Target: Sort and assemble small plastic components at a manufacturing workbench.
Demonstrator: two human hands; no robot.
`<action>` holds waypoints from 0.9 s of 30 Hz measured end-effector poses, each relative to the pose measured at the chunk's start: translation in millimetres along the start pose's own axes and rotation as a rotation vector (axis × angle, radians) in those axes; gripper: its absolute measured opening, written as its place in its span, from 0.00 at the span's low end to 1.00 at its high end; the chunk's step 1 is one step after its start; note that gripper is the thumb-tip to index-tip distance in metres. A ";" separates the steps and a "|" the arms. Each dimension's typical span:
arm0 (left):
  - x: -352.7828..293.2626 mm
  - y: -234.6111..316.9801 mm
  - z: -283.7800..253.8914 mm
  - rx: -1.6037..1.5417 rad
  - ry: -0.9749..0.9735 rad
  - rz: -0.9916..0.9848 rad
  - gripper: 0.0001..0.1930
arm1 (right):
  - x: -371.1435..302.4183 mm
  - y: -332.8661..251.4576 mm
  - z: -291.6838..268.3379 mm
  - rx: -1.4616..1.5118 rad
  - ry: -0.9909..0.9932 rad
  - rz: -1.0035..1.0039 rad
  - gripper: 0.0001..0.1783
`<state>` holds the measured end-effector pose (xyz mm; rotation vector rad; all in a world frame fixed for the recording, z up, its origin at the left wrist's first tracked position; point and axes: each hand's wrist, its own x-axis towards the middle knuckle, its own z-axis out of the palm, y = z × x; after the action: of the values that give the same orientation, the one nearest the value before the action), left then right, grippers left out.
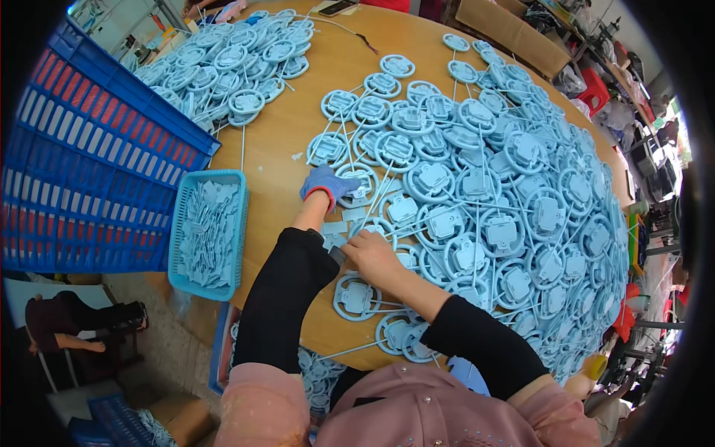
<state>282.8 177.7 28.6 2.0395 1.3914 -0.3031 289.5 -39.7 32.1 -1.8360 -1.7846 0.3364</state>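
Here I have the left hand [326, 184], in a blue-purple knitted glove [319, 180], at the centre of the frame, reaching its fingers over a round, light-blue plastic ring piece [366, 192]; whether they pinch it or just rest there, I can't tell. Just below, I see the bare right hand [376, 259], fingers bent and drawn together near the left wrist; what sits between the tips is hidden from me. Between the hands lie small, flat, light-blue rectangular pieces [354, 214], right on the brown wooden table [279, 149].

Outward now! To the right, a great heap of light-blue plastic rings with thin rods [506, 194] fills that half of the frame. Left of the hands, I've got a turquoise plastic basket [243, 205] packed with flat light-blue strips [208, 235], and against it a tall blue slatted crate [89, 160]. Upper left, a second pile of light-blue rings [231, 59]. Along the upper right, a brown cardboard box [514, 33], and beyond it a red plastic stool [593, 91].
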 end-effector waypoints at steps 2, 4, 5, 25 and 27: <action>19.9 -29.0 13.4 -0.228 0.001 0.044 0.44 | 20.6 -6.4 14.0 -0.226 0.007 -0.098 0.05; 15.0 -33.9 17.0 -0.688 -0.034 0.232 0.36 | 28.5 -6.2 25.9 -0.308 0.016 -0.060 0.05; 4.2 -30.1 14.7 -0.680 -0.051 0.234 0.36 | 28.7 -1.4 30.3 -0.402 0.021 -0.019 0.05; -178.5 -99.8 52.6 -1.566 0.061 0.257 0.19 | -20.1 -38.9 -28.9 1.339 0.163 0.848 0.07; -183.6 -91.8 64.6 -1.586 0.061 0.292 0.20 | -28.8 -43.1 -25.7 1.461 0.131 1.007 0.07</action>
<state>135.3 21.6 39.9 0.8264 0.7702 0.7777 264.7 -74.8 70.9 -1.2874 -0.0517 1.3601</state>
